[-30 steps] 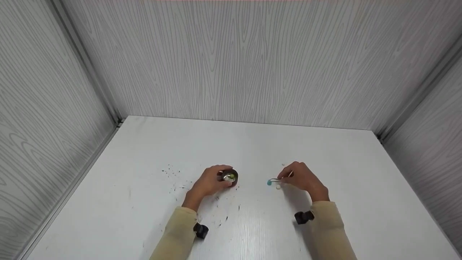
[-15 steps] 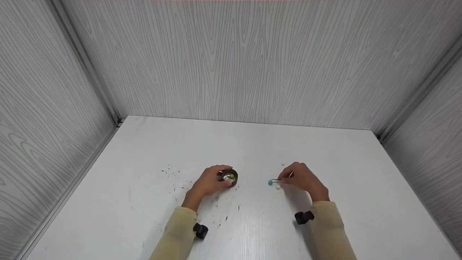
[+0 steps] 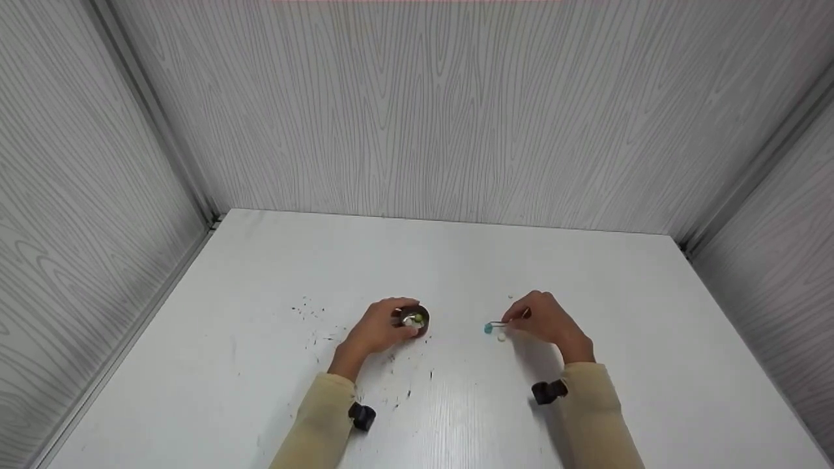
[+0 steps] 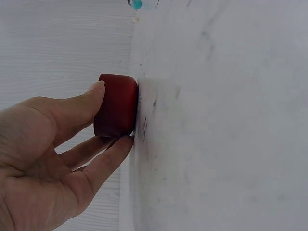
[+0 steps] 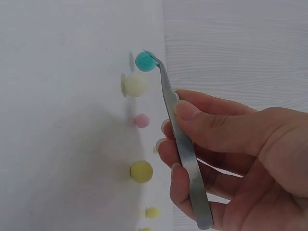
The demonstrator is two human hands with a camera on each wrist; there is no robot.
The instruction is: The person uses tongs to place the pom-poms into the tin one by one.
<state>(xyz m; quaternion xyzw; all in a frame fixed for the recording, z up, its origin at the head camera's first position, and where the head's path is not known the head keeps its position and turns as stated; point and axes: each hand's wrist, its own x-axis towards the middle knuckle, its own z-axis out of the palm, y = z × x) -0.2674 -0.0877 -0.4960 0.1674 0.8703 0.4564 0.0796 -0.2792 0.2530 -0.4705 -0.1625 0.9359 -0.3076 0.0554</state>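
In the left wrist view, a small dark red bowl stands on the white table, gripped at its side between the thumb and fingers of my left hand. Inside it the head view shows a green ball and something pale. My right hand pinches steel tweezers with a bent tip between thumb and fingers. The tweezers' tips lie across a teal pompom, whose shadow falls beside it. Just beyond that, a cream pompom rests on the table.
A pink pompom, a larger yellow pompom and smaller yellow ones line the table under my right hand. Dark specks mark the white table on the left. Grey wood-grain panels enclose the back and sides.
The tweezers' tips and the teal pompom have shifted very slightly to the right, with the pompom a touch higher in the head view. The left hand and bowl stay in place.
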